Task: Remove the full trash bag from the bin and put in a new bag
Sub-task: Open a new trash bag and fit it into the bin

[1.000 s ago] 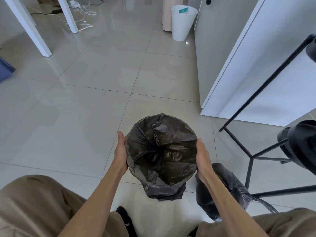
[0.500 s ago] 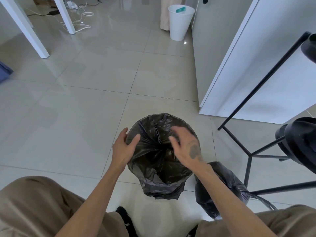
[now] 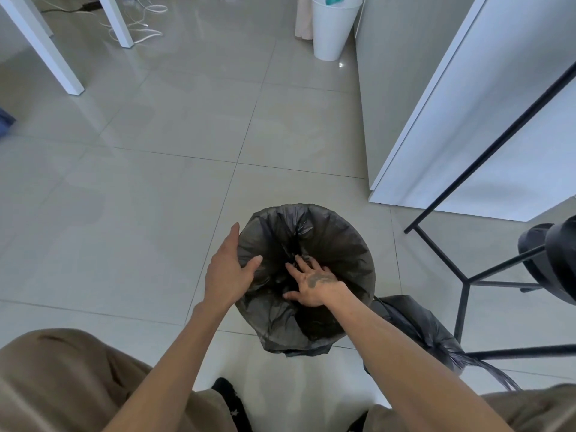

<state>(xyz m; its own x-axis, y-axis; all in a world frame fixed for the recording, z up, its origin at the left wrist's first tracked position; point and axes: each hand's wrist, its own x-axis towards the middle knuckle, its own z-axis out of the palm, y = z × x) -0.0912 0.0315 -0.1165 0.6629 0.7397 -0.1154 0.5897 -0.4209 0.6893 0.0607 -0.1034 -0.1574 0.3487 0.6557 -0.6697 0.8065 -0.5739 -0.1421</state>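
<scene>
Tiled floor point(image 3: 149, 188) carries everything; white cabinet point(image 3: 486, 126) takes up the far-right part, black metal stand point(image 3: 464, 285) with a dark round object hanging on it at the right edge, white table legs point(image 3: 53, 54) and loose cables at the far-left corner, a small white wastebasket point(image 3: 332, 29) at the far edge. Task item: bin point(image 3: 299, 344) lined with the new black bag point(image 3: 339, 244), standing on the floor near the near edge, dead ahead of the person and between both arms, long axis vertical, mouth facing up at the camera. The bin body itself is almost fully hidden under the bag's turned-over rim. Full trash bag point(image 3: 417, 332), tied off, sits on the floor just beside the bin on its right, touching or nearly touching it, can't tell which. Left hand point(image 3: 227, 272) is open, fingers along the outside of the left rim, thumb hooked over onto the liner; it's bracing, not clamping. Right hand point(image 3: 311, 285) is inside the mouth, fingers spread flat, pressing plastic down; not gripping anything. Read: removal done, liner on, step in hand is seating the bag into the bin. Right hand is the nearer one for that, push goes straight down along the axis. Nothing blocks it; the full bag and stand leg crowd the right side only. Risk: thin film, rim could slip off.
</scene>
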